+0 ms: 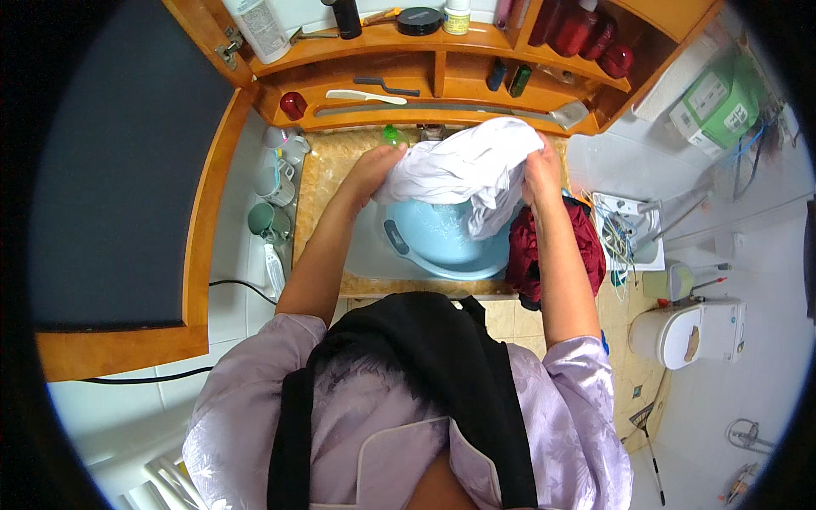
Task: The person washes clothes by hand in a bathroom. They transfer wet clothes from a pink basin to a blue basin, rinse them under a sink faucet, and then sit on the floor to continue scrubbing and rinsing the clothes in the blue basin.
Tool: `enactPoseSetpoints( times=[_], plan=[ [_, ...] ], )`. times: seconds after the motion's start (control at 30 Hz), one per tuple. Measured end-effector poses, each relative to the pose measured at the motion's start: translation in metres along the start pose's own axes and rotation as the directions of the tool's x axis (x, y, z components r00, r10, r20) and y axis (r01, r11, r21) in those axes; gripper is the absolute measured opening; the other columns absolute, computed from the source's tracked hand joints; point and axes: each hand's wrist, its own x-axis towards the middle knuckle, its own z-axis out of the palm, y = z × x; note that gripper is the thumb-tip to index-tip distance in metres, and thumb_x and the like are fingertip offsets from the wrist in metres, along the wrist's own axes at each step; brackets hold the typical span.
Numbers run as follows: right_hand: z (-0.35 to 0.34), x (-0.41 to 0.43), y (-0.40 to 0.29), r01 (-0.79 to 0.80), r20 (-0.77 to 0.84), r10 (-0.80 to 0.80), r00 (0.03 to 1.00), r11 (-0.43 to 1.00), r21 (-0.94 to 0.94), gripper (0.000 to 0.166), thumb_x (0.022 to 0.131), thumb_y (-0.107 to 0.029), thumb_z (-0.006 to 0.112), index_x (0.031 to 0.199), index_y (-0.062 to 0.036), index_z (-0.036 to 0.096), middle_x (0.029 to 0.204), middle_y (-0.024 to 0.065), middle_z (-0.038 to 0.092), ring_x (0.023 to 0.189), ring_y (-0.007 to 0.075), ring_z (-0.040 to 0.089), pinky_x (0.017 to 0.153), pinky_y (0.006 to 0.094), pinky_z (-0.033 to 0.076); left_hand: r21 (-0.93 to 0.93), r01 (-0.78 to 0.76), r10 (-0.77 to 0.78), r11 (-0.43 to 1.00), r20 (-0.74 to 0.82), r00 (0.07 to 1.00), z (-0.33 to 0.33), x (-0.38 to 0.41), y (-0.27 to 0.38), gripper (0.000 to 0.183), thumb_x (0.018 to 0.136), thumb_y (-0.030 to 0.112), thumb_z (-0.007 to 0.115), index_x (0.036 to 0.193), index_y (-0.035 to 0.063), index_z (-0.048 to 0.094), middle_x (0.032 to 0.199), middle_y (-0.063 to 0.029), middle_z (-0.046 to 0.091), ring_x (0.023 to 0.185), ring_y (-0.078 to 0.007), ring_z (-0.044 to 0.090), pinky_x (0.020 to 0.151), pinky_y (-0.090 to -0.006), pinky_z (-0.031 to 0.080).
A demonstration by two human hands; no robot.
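Note:
Between my two hands a white cloth [468,162] is held up over a light blue plastic basin [446,258]. My left hand [377,167] grips its left end, and my right hand [540,167] grips the right end. A fold of the cloth hangs down over the basin, which holds water and stands in the sink. Dark red fabric [586,245] lies on the counter's right side, partly behind my right forearm. A green-capped bottle [391,135] stands just behind my left hand, and the faucet [431,132] is partly hidden behind the cloth.
A wooden cabinet shelf [382,48] with bottles, combs and a razor spans the back. Its mirrored or dark-panelled door [194,255] stands open at left. Cups [275,185] line the counter's left edge. At right are a small white sink [650,245] with cables and a toilet [682,338].

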Motion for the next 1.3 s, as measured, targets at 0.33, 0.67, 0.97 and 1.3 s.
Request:
enactPoseSetpoints(
  times=[0.33,0.67,0.97,1.3],
  plan=[
    [0.035,-0.005,-0.020,0.000,0.093,0.041,0.995,0.917,-0.400,0.026,0.077,-0.002,0.052,0.101,0.0049,0.058,0.088,0.0071,0.062,0.077,0.0140,0.058,0.071,0.0239,0.044,0.213,-0.336,0.268,0.918,0.292,0.918,0.069,0.005,-0.014,0.063,0.085,0.028,0.059,0.134,0.0003,0.031,0.129,-0.0144,0.044,0.115,-0.0205,0.045,0.098,-0.0335,0.033],
    [-0.004,-0.011,0.011,0.118,0.188,0.017,0.982,0.722,-0.681,0.048,0.067,-0.024,0.072,0.104,0.0044,0.059,0.096,0.0163,0.064,0.085,0.0241,0.061,0.077,0.0314,0.047,-0.197,-0.277,0.274,0.941,-0.040,0.961,0.068,0.052,-0.009,0.018,0.091,0.014,0.047,0.099,0.0004,0.056,0.088,-0.0054,0.062,0.079,-0.0102,0.057,0.071,-0.0247,0.046],
    [-0.041,-0.057,0.081,-0.455,0.105,0.483,0.870,0.866,-0.207,0.066,0.077,-0.029,0.065,0.132,-0.0065,0.037,0.107,0.0089,0.051,0.091,0.0169,0.050,0.078,0.0274,0.044,-0.495,-0.189,0.281,0.848,0.119,0.952,0.076,0.049,0.001,0.019,0.091,0.012,0.045,0.103,-0.0008,0.052,0.094,-0.0101,0.061,0.083,-0.0175,0.060,0.077,-0.0284,0.048],
    [-0.054,-0.076,0.159,-0.513,-0.196,0.477,0.856,0.829,-0.222,0.013,0.081,-0.019,0.056,0.089,-0.0094,0.051,0.077,-0.0020,0.052,0.068,0.0104,0.050,0.057,0.0257,0.043,-0.472,-0.308,0.434,0.826,0.183,0.882,0.061,0.032,0.020,0.024,0.089,0.010,0.038,0.100,-0.0033,0.055,0.098,-0.0119,0.058,0.090,-0.0202,0.057,0.081,-0.0302,0.045]
  ],
)
